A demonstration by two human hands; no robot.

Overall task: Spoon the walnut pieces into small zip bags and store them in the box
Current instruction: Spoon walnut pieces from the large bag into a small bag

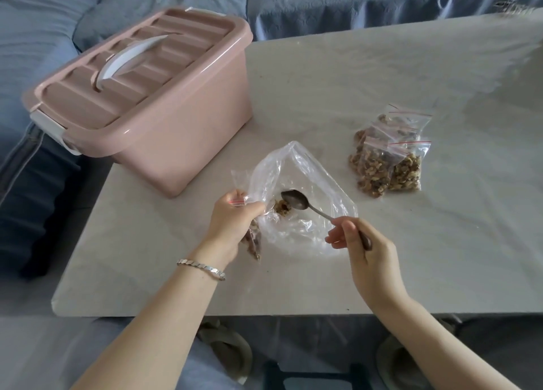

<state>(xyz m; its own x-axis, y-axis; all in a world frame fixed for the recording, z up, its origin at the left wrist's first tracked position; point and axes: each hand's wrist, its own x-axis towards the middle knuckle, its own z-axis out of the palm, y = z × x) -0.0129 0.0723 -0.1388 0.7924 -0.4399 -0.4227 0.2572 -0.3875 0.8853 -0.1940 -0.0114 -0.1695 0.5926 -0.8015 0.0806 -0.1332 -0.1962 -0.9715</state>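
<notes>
Nearest, the right hand (367,248) pinches the spoon (295,200) over the few walnut pieces (282,207) left in the big clear bag (308,169), the left hand (232,222) grips a part-filled small zip bag (254,240), farther right filled bags (388,157) wait, and the far-left box (141,96) sits lidded, so storing likely remains.

Both bare forearms reach forward from the lower edge, converging slightly; the left hand (232,222) is curled, its fingers pinching the top of a small zip bag (254,241); a silver bracelet (201,269) circles its wrist; the right hand (365,254) grips the spoon (295,201) by its handle between thumb and curled fingers; the hands do not touch.
</notes>
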